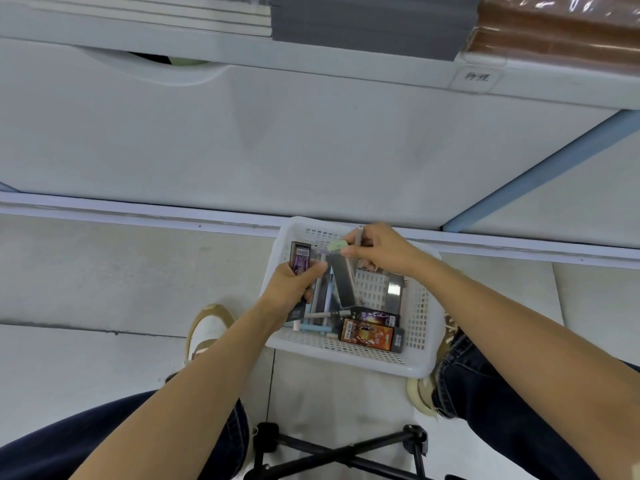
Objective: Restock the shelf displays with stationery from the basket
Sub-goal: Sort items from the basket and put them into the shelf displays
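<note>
Hiding under the hands: much of the basket's [420,317] left side. The left hand [294,289] covers the lower half of the purple box [300,256] it grips.
Left hand: fingers are curled round that box, held upright over the basket. Whether it also holds pens beneath is unclear.
Right hand [377,252]: it pinches a pale pink pen [360,235] upright above the basket's far rim. A small green rounded piece [337,246] sits by the thumb; contact is unclear.
Basket: white plastic and rectangular, with slotted walls and floor. It stands on the pale floor between the left shoe [207,327] and the right shoe [420,393].
Stationery inside: loose pastel pens [320,318], a glossy orange box [367,334], a dark box [375,315] and a flat grey strip [343,282] lying aslant.
Shelf unit [311,133]: smooth white front directly behind the basket, with a small handwritten label [477,77].
Cut off at the top edge: a grey stack [367,26] and a brown film-wrapped stack [561,32] on the shelf.
Cut off at the bottom edge: black crossed legs [339,452] and dark denim knees.
</note>
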The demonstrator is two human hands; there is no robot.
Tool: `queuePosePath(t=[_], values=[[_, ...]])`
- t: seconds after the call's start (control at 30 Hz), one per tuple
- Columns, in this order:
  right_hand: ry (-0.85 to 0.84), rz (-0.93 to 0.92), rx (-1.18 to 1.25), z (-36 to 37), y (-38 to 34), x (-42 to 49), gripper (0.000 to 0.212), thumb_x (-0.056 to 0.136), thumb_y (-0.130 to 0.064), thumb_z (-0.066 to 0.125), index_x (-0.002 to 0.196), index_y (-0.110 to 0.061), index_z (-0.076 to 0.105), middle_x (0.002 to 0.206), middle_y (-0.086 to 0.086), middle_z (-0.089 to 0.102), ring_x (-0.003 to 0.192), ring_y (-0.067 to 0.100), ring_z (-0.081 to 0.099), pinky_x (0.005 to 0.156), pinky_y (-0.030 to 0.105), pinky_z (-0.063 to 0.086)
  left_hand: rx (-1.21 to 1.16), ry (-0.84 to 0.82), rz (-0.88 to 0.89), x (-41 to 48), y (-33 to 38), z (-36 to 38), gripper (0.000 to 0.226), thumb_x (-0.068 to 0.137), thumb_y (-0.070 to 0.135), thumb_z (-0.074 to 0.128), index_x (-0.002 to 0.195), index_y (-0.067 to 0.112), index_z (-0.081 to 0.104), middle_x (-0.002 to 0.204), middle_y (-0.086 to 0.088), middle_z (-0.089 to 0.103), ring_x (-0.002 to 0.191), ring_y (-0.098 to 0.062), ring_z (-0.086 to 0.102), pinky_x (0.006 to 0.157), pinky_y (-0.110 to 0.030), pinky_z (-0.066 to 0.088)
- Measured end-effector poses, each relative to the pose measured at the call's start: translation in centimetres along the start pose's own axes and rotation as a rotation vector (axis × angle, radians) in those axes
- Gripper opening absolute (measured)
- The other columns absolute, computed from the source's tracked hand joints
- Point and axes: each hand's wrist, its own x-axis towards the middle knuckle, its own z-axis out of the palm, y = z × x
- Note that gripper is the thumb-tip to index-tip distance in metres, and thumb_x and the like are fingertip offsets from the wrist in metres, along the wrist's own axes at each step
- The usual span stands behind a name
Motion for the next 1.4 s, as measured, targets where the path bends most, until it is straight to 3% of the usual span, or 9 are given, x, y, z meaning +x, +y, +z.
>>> queuePosePath(t=[0.1,0.2,0.33,0.5,0.63,0.83,0.97,1.07,1.4], values=[[-0.040,-0.052,0.175,-0.4,-2.5,-0.8,0.008,0.090,-0.024,0.067,0.087,-0.028,0.074,0.051,-0.009,0.057,0.045,0.005,0.049,0.052,0.019,0.045,0.070,-0.038,0.068,-0.5,0.9,1.0,0.019,0.085,0.025,0.073,0.077,0.012,0.061,0.050,0.011,0.056,0.045,-0.004,0.049,0.050,-0.019,0.045],[-0.002,-0.074,0.307,-0.6,-4.0,-1.2,0.024,0.090,-0.021,0.068,0.069,-0.030,0.072,0.060,0.001,0.057,0.046,0.008,0.046,0.054,0.021,0.046,0.028,-0.044,0.129,-1.2,2.0,1.2,0.016,0.086,0.022,0.073,0.076,0.016,0.062,0.051,0.008,0.061,0.046,-0.006,0.056,0.046,-0.019,0.044],[0.106,-0.091,0.384,-1.6,-6.4,-1.9,0.033,0.100,-0.030,0.049,0.098,-0.004,0.069,0.064,-0.001,0.065,0.048,0.011,0.047,0.062,0.024,0.049,-0.120,0.056,0.133,-2.2,4.3,0.5,0.012,0.087,0.022,0.071,0.095,0.014,0.066,0.074,0.002,0.075,0.066,-0.012,0.069,0.054,-0.025,0.055],[0.223,-0.179,0.535,-3.4,-9.9,-3.7,0.041,0.104,-0.031,0.039,0.106,0.000,0.066,0.061,0.005,0.046,0.056,0.015,0.044,0.061,0.021,0.043,-0.268,0.200,0.143,-3.6,7.2,0.0,0.035,0.088,0.027,0.070,0.111,0.001,0.066,0.101,-0.013,0.072,0.085,-0.027,0.068,0.076,-0.041,0.058],[0.224,-0.265,0.663,-3.8,-12.5,-5.6,0.020,0.099,-0.011,0.050,0.102,0.004,0.064,0.082,0.010,0.062,0.067,0.018,0.060,0.069,0.025,0.055,-0.454,0.153,0.279,-5.5,10.1,0.8,0.009,0.091,0.019,0.066,0.093,0.012,0.069,0.082,-0.004,0.076,0.067,-0.014,0.070,0.053,-0.026,0.055],[0.100,-0.218,0.330,-5.3,-14.4,-9.3,0.025,0.086,0.000,0.068,0.110,0.004,0.066,0.079,0.014,0.067,0.064,0.018,0.066,0.065,0.023,0.056,-0.374,0.276,0.538,-8.7,14.2,0.2,0.002,0.089,0.017,0.068,0.089,0.015,0.069,0.079,-0.002,0.076,0.077,-0.020,0.067,0.072,-0.036,0.057],[0.032,-0.234,0.196,-5.4,-16.1,-11.1,0.025,0.089,-0.003,0.065,0.113,0.002,0.065,0.085,0.015,0.069,0.075,0.021,0.069,0.077,0.031,0.059,-0.355,0.228,0.621,-10.9,16.3,0.8,0.008,0.090,0.021,0.068,0.093,0.015,0.067,0.076,0.001,0.076,0.070,-0.011,0.071,0.059,-0.027,0.057],[0.109,-0.295,0.248,-6.2,-17.6,-12.3,0.024,0.091,-0.005,0.062,0.114,0.004,0.064,0.089,0.014,0.070,0.081,0.021,0.070,0.083,0.032,0.056,-0.396,0.265,0.632,-12.5,17.6,1.0,0.017,0.090,0.026,0.068,0.101,0.014,0.067,0.082,0.000,0.077,0.074,-0.014,0.070,0.065,-0.030,0.057],[0.340,-0.571,0.388,-8.4,-23.9,-15.9,0.011,0.088,-0.015,0.068,0.098,-0.013,0.065,0.089,0.000,0.075,0.088,0.010,0.068,0.091,0.026,0.046,-0.220,-0.075,0.639,-18.0,22.0,3.4,0.024,0.088,0.023,0.068,0.111,0.015,0.066,0.093,-0.006,0.077,0.080,-0.012,0.073,0.058,-0.024,0.055]])
